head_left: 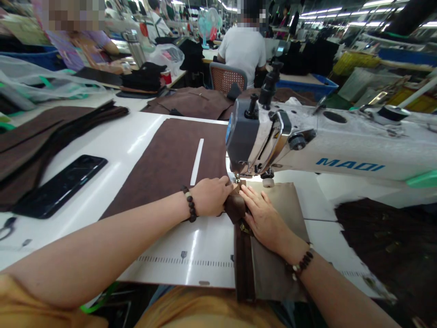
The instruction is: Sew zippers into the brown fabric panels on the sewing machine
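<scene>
A white MAQI sewing machine stands on the white table, its head over a brown fabric piece that runs from the needle toward me and hangs over the front edge. My left hand is closed, gripping a bunched fold of that fabric just left of the presser foot. My right hand lies flat on the fabric with fingers stretched toward the needle. Both wrists wear bead bracelets.
A large brown fabric panel with a white strip lies left of the machine. A black phone and stacked brown fabric sit at the left. More dark fabric lies at the right. People work at tables behind.
</scene>
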Tool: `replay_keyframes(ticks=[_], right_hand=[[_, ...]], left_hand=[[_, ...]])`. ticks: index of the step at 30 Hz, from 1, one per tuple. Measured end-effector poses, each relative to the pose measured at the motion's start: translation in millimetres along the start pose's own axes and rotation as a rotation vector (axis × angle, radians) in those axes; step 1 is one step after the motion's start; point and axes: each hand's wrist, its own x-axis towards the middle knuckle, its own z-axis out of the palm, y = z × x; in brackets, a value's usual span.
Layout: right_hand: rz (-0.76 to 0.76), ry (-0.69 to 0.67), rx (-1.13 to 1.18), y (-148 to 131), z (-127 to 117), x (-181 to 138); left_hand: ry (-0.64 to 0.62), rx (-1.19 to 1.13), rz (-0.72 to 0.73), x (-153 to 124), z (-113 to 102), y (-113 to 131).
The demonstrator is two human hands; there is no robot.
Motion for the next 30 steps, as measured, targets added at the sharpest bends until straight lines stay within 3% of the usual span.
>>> replay_keyframes(ticks=[8, 13, 18, 24, 30], right_hand=[[0.008, 0.000, 0.031, 0, 0, 0], [0.012, 0.005, 0.026, 0, 0, -1], [0.005, 0.031, 0.053, 2, 3, -1], [0.009, 0.029, 0.071, 1, 2, 0], [0.001, 0.035, 0.076, 2, 3, -1]], left_hand=[[0.123, -0.236, -0.067, -15, 3, -12], [0.298, -0.269, -0.048, -25, 9, 6], [0.244, -0.188, -0.033, -19, 19, 23], [0.177, -0.162, -0.013, -16, 18, 18], [0.212, -0.215, -0.003, -13, 16, 18]])
